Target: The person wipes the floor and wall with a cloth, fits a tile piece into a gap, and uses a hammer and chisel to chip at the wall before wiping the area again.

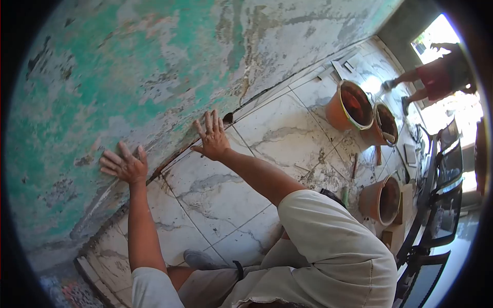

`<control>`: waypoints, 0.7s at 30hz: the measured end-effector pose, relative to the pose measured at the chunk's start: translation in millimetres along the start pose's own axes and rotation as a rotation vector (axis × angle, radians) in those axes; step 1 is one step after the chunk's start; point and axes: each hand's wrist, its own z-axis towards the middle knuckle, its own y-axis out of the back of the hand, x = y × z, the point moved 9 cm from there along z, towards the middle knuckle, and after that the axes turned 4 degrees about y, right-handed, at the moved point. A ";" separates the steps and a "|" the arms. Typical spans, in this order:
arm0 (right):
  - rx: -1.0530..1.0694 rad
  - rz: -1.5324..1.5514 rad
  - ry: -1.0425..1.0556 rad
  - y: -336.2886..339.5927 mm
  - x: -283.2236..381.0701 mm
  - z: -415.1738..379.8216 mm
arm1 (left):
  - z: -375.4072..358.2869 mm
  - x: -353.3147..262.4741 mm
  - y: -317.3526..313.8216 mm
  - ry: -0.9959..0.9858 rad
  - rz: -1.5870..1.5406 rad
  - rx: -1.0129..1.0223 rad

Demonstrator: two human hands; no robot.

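Note:
My left hand lies with fingers spread against the lower part of the peeling green and grey wall. To its right, my right hand is also spread out, palm down, at the base of the wall where it meets the floor. Neither hand is wrapped around anything. Beside my right fingertips is a small dark hole at the wall's foot. A narrow brownish gap runs along the wall base between the hands. White marbled floor tiles lie below my arms.
Two orange buckets stand on the floor to the right, with another bucket nearer. Debris is scattered on the tiles. Black chairs line the right side. Another person stands by the bright opening.

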 end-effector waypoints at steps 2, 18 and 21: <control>-0.016 0.037 0.036 5.8 2.5 -1.4 | 2.5 -0.3 1.9 0.015 0.030 0.001; -0.015 0.514 -0.699 -53.9 -229.4 -33.1 | 6.1 -7.8 4.5 -0.049 0.103 -0.041; -0.009 0.560 -0.695 -66.5 -228.6 -29.5 | 7.4 -9.8 5.9 -0.054 0.111 -0.039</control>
